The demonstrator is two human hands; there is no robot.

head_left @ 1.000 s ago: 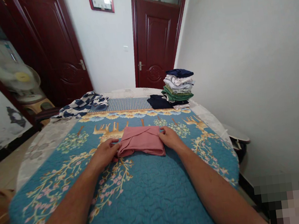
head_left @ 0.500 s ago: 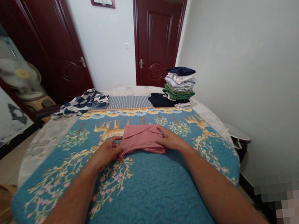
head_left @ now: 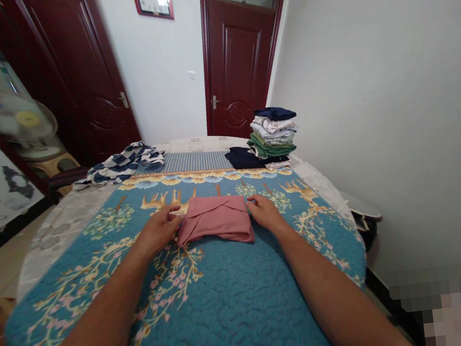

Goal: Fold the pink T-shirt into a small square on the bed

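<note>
A pink garment [head_left: 219, 218], folded into a flat rectangle, lies on the blue patterned quilt [head_left: 228, 295]. Beside its left edge is my left hand [head_left: 161, 228], its fingers loosely curved and apart, holding nothing. My right hand [head_left: 265, 213] rests at the garment's upper right corner, thumb and fingers parted. Whether the fingertips of either hand still touch the cloth, I cannot tell.
Folded clothes [head_left: 274, 133] form a tall stack at the back right, with a dark folded garment [head_left: 245, 157] beside it. A checked blue-and-white cloth [head_left: 123, 164] lies crumpled at the back left. A stool [head_left: 365, 207] stands past the table's right edge.
Both hands have loosened from the pink garment's sides and drawn slightly outward and up. The garment stays folded on the quilt. The view has tilted a little.
</note>
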